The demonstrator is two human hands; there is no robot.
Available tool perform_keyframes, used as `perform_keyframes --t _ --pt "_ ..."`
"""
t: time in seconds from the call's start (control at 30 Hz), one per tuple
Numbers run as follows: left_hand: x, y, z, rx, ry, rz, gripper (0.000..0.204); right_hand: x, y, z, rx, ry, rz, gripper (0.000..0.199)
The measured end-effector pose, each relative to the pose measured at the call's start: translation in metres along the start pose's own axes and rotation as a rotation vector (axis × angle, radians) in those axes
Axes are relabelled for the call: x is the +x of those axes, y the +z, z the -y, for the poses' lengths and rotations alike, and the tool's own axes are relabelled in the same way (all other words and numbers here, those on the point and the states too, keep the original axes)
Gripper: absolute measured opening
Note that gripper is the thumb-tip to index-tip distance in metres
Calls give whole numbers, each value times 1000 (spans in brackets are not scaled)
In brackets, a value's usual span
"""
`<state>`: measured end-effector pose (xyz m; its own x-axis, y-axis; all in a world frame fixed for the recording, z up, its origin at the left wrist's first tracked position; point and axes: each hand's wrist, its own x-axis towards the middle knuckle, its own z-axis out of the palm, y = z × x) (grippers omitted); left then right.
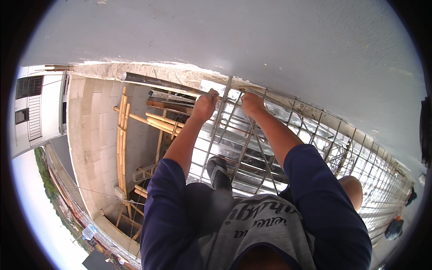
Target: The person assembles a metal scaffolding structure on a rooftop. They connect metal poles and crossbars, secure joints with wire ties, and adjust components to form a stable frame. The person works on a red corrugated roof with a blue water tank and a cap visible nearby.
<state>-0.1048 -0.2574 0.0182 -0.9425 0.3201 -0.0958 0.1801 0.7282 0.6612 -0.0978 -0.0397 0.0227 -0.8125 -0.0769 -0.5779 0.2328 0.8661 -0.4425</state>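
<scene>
Your left hand [205,107] curls at the pipe [164,83], right hand [253,104] at rebar mesh [333,140]; grasps unclear. Pipe: likely stiff, heavy; hold mid-length.

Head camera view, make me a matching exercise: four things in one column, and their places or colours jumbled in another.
Things:
1. Dark pipe
2. Right hand
3. Bamboo poles
4. Building with a barred window

Places or colours:
A. White, at the picture's far left
B. At the steel bar grid, close to the grey wall
C. Yellowish, left of the left forearm
D. Extends leftward from beside the left hand

Pairs: 1-D, 2-B, 3-C, 4-A
</scene>
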Motion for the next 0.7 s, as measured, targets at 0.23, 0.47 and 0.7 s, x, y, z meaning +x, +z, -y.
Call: perform_keyframes --t 0.23,0.47,0.7 --pt "-4 1 -6 53 -74 65 23 8 0 18 37 102 -27 26" --pt "-2 11 19 166 -35 169 22 10 -3 22 -10 71 -79 31" --pt "6 4 4 176 -117 205 21 8 -20 15 -15 46 -13 31"
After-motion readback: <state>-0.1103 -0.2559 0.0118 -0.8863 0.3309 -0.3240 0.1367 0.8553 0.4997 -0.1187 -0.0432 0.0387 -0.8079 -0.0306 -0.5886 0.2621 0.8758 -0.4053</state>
